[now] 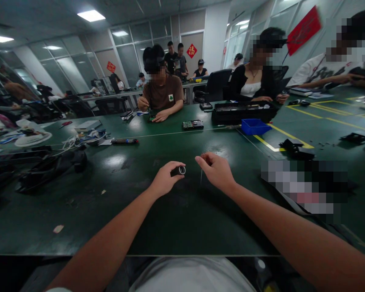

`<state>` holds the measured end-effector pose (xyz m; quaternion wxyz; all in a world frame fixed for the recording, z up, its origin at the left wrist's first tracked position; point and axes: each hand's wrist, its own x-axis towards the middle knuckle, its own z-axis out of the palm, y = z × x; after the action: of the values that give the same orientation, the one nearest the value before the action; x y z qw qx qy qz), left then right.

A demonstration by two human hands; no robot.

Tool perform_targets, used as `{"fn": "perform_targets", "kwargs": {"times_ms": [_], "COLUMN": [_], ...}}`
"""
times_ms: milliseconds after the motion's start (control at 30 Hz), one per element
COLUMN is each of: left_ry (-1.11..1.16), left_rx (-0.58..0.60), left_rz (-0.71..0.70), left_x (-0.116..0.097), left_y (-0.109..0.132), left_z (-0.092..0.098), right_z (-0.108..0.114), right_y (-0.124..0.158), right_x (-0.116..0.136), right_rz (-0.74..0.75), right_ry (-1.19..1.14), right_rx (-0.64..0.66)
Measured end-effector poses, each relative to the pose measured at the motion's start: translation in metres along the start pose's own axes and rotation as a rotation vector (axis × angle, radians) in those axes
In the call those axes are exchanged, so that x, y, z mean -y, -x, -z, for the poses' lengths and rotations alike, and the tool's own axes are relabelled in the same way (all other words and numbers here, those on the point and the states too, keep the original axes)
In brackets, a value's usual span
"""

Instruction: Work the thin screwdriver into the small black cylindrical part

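Note:
Over the middle of the green table (134,227), my left hand (165,177) grips a short black cylinder (178,170) with a pale ring at its end, which looks like a small flashlight. The ringed end points to the right. My right hand (217,170) is just across from it, its fingers curled in a pinch. From those fingers a thin metal shaft (201,176) points down, like that of a screwdriver; its handle is mostly hidden in the hand. The two hands are apart, and the shaft does not touch the cylinder.
Black bags or covers (51,170) and a screwdriver-like tool (124,141) lie to the left. Ahead are a circuit board (192,124), a blue bin (255,126) and a long black case (246,112). Black parts (296,149) lie right. Co-workers sit across the table.

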<state>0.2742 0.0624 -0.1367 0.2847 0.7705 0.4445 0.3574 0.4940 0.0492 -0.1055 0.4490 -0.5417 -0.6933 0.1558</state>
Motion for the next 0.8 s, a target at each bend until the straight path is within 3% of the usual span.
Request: {"fn": "perform_targets", "kwargs": {"times_ms": [167, 367, 600, 800], "left_ry": [-0.094, -0.072, -0.044, -0.037], "left_rx": [-0.082, -0.131, -0.158, -0.133], "left_rz": [0.031, -0.028, 0.045, -0.014], "left_x": [0.0013, 0.0025, 0.0001, 0.0022], "left_y": [-0.0011, -0.0034, -0.0037, -0.0032], "left_z": [0.0007, 0.0034, 0.0023, 0.0016], "right_z": [0.0013, -0.0003, -0.0048, -0.0052], "right_y": [0.0009, 0.0046, 0.0075, 0.0084], "right_x": [-0.0006, 0.0016, -0.0023, -0.0014], "right_rz": [-0.024, 0.019, 0.048, 0.062], "right_ry": [-0.239, -0.497, -0.459, -0.367], "right_rx": [-0.093, -0.141, -0.022, 0.051]}}
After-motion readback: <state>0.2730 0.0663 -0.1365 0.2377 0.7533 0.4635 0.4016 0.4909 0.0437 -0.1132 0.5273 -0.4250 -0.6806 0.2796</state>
